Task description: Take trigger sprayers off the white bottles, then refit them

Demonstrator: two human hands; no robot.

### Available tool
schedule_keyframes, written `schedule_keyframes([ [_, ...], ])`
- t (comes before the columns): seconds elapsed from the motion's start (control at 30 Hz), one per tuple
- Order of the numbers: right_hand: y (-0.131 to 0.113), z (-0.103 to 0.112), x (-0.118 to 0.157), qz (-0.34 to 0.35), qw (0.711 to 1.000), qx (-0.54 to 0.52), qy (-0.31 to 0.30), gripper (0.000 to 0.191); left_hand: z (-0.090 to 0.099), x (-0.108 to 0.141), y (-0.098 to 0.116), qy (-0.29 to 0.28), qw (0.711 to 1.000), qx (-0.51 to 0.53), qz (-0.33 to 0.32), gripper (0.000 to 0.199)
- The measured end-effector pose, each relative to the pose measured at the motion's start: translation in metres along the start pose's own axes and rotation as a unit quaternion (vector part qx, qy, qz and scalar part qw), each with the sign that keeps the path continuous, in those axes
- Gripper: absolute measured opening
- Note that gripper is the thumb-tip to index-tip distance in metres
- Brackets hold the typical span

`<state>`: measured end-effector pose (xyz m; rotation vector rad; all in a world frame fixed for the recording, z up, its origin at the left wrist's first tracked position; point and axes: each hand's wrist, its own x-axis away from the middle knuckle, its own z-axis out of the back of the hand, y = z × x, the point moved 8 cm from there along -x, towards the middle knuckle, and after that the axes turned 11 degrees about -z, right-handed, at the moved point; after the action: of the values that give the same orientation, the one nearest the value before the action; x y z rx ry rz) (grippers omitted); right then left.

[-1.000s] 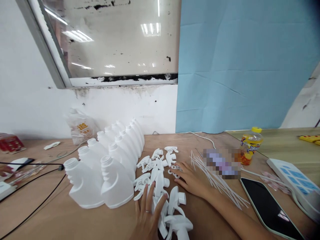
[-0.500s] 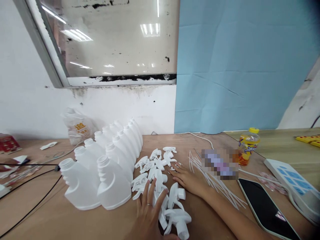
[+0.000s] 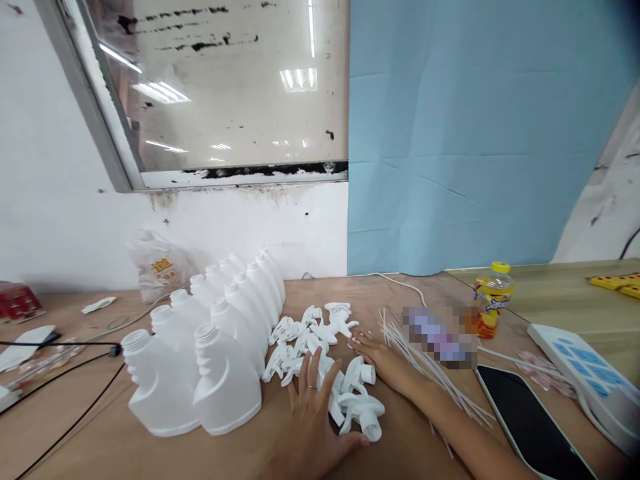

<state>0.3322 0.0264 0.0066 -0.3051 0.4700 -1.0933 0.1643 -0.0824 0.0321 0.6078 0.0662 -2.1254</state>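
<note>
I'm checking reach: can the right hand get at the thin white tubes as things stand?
Likely yes: the right hand rests beside the tubes with nothing visible between them, though its forearm seems to lie across a few.

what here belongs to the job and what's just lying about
Likely the job's:
white plastic trigger spray heads
white plastic bottles with threaded necks
perhaps thin white plastic tubes

Seemingly just lying about:
rectangular black phone
clear plastic drink bottle with yellow cap
white plastic bag with orange print
</note>
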Motion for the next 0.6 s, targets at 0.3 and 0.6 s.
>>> schedule_keyframes([
  [0.3, 0.038, 0.004, -0.007, -0.061, 0.995, 0.063, 0.055, 0.043, -0.007, -0.033, -0.013, -0.029, 0.997, 0.039, 0.052, 0.100],
  [0.6, 0.056, 0.005, 0.005, -0.105, 0.991, 0.078, 0.014, 0.050, -0.018, -0.062, -0.024, -0.022, 0.994, 0.037, 0.105, 0.099],
])
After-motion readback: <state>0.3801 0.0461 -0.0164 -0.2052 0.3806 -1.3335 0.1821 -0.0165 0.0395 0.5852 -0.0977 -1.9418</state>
